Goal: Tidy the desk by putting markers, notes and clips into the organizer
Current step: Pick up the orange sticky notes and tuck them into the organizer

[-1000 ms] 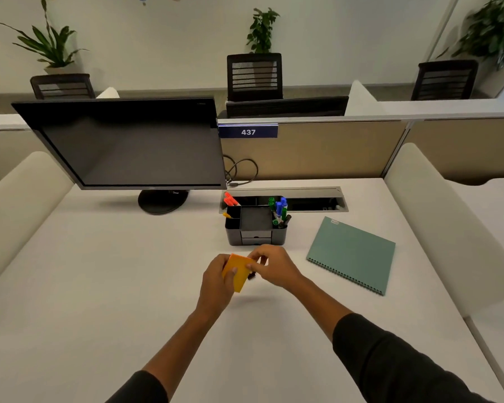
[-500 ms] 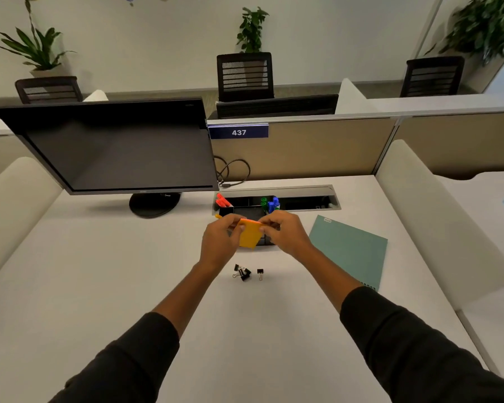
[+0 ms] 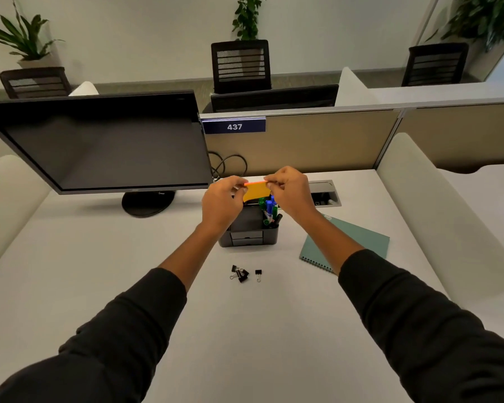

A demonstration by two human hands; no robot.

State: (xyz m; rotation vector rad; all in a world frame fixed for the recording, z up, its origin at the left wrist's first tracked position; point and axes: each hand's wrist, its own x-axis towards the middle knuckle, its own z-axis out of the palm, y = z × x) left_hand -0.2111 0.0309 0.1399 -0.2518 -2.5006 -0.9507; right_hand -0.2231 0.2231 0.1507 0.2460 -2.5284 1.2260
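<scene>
Fingertips of both hands, left hand (image 3: 221,203) and right hand (image 3: 291,196), pinch a small orange pad of sticky notes (image 3: 256,191) just above the black plastic desk organizer (image 3: 249,228); black binder clips (image 3: 239,274) lie in front of that organizer on the white desk (image 3: 99,257)

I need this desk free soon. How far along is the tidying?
Done: several markers already stand in the right compartment of the black organizer. In hand: the left hand and right hand pinch an orange pad of sticky notes by its top corners above the organizer, not yet dropped in. Left: the black binder clips lying loose on the desk in front of the organizer.
</scene>
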